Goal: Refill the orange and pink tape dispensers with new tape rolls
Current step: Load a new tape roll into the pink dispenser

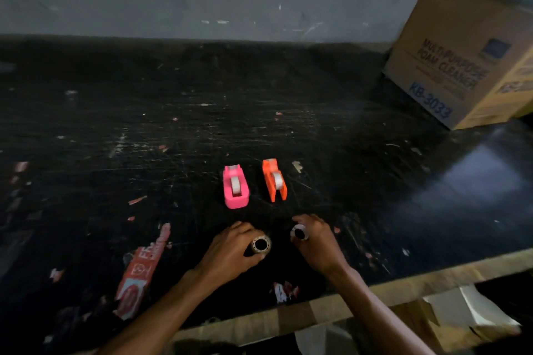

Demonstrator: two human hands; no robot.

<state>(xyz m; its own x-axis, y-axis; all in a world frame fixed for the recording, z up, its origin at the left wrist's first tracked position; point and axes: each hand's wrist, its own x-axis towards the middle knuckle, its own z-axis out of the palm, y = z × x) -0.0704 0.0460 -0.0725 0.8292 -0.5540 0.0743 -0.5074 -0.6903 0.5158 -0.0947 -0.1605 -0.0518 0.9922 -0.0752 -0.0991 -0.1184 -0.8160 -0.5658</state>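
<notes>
Under each hand, a half-hidden tape roll.

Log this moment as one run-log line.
left hand: holds tape roll | right hand: holds second roll | pink dispenser, orange dispenser: untouched on table

Pink dispenser, orange dispenser, scratched black table, brown box.

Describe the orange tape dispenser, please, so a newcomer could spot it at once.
On the scratched black table, look just beyond the two hands. Two small dispensers sit side by side; the orange tape dispenser is the right one, narrower than the pink dispenser beside it.
</notes>
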